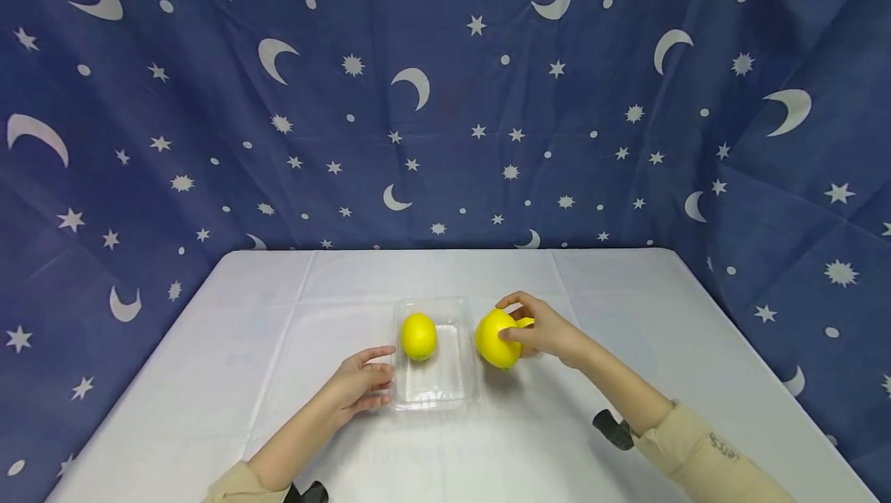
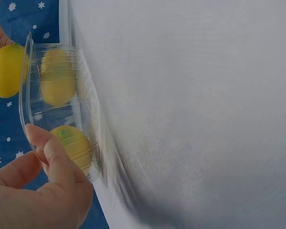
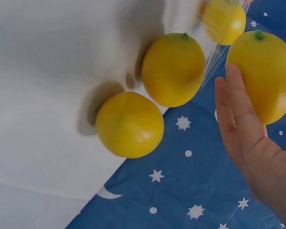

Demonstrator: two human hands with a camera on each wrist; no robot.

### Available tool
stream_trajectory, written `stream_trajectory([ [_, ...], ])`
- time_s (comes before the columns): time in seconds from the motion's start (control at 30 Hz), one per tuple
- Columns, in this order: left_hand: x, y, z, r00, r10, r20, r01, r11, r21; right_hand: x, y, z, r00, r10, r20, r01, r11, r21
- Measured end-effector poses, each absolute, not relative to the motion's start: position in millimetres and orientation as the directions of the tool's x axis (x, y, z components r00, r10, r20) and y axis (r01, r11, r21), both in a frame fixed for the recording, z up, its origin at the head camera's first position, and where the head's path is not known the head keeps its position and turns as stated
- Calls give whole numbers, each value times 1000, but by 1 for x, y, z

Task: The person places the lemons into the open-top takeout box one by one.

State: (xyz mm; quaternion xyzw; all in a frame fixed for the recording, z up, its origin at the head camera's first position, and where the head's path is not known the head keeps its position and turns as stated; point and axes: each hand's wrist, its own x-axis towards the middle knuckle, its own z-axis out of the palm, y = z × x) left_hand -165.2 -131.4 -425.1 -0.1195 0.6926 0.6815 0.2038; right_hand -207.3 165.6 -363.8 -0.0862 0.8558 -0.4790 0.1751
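Observation:
A clear plastic tray (image 1: 435, 396) sits at the middle of the white table, with one lemon (image 1: 419, 336) in its far half. My left hand (image 1: 381, 370) rests against the tray's left wall with loosely straight fingers; its thumb (image 2: 55, 160) lies on the clear wall (image 2: 25, 95). My right hand (image 1: 503, 320) grips a second lemon (image 1: 493, 342) just right of the tray, slightly off the table. In the right wrist view this held lemon (image 3: 264, 71) lies against my fingers (image 3: 238, 109). Two more lemons (image 3: 128, 124) (image 3: 174, 69) lie on the table beside the tray.
A white cloth (image 1: 209, 379) covers the table. A dark blue backdrop (image 1: 445, 100) with moons and stars hangs behind it and on both sides. In the head view my right hand mostly hides the two loose lemons.

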Motion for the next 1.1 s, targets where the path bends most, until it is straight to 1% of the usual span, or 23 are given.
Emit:
stream_trajectory([
  [0.37,-162,-129,-427,-889,96,-449,-447,43,894,-224,154,-362,-920,-308,-241,46,526,-849],
  [0.57,-163,-127,-424,-890,102,-443,-441,42,896,-233,150,-355,-919,-304,-250,50,540,-840],
  [0.73,-164,-129,-422,-891,93,-445,-442,46,896,-242,142,-349,-905,-342,-254,32,541,-840],
  [1.1,-163,-129,-422,-889,95,-448,-446,38,894,-254,126,-347,-890,-363,-275,37,544,-838],
])
